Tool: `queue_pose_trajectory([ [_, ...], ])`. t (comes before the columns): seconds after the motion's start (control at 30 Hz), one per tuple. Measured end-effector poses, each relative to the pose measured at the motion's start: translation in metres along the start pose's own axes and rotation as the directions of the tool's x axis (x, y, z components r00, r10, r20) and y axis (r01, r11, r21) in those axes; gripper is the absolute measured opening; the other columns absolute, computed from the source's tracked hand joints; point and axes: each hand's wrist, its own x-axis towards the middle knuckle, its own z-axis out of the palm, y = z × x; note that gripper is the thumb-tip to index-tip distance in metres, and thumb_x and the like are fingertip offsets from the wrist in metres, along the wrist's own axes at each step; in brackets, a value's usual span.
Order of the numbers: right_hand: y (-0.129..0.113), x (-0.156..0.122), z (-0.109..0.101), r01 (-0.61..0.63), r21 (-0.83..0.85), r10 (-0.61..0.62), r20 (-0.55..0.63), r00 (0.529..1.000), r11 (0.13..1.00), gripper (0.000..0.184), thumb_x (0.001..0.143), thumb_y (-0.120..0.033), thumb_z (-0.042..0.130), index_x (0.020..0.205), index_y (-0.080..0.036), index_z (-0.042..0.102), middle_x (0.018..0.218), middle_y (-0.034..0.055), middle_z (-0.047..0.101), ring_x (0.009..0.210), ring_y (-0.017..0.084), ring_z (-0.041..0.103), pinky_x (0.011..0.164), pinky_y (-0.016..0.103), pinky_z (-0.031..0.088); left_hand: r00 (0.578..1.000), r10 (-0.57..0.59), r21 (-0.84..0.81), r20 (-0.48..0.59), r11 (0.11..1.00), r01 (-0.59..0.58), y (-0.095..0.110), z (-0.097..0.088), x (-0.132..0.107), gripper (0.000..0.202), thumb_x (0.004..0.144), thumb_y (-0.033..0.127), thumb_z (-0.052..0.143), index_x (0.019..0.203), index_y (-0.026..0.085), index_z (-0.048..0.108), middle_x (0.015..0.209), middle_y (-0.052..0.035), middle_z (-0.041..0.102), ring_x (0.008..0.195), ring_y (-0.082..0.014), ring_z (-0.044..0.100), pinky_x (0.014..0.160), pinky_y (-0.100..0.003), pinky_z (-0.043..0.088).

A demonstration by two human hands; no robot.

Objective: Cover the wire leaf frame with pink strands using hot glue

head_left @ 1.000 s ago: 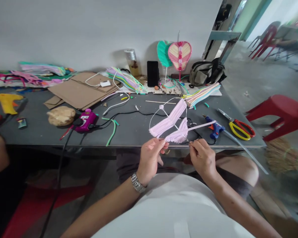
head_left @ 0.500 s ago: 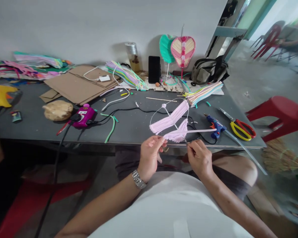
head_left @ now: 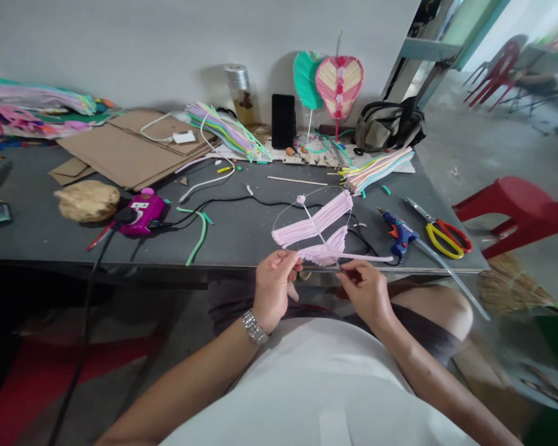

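Head view: my L hand (head_left: 272, 285) pinches, w/ thumb and fingers, the near L corner of the lilac fan (head_left: 323, 218); my R hand (head_left: 368, 290) pinches its lower tip. The fan is over the table's (head_left: 242, 232) front edge. It has a thin hoop, a V-shaped fuzzy band, a smaller fuzzy part below, a pale center rod w/ small knob (head_left: 301, 199), and 1 loose strip (head_left: 369, 257) pointing R.

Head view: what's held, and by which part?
Left hand pinches the lilac piece at its near-left edge; right hand is at its near edge, exact hold unclear.
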Motion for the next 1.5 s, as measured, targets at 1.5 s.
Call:
queue_pose_trajectory([
  [1.5,-0.055,0.013,0.023,0.281,0.067,-0.279,-0.04,0.959,0.957,0.014,0.097,-0.019,0.061,0.093,-0.025,0.073,0.092,0.0051,0.075,0.085,0.02,0.073,0.078,0.034,0.061,0.992,-0.086,-0.157,0.094,0.983,0.1,-0.007,0.008,-0.009,0.025,0.062,0.032,0.086,0.066,0.015,0.068,0.063,-0.0001,0.066,0.06,-0.0132,0.062,0.063,-0.026,0.052],
])
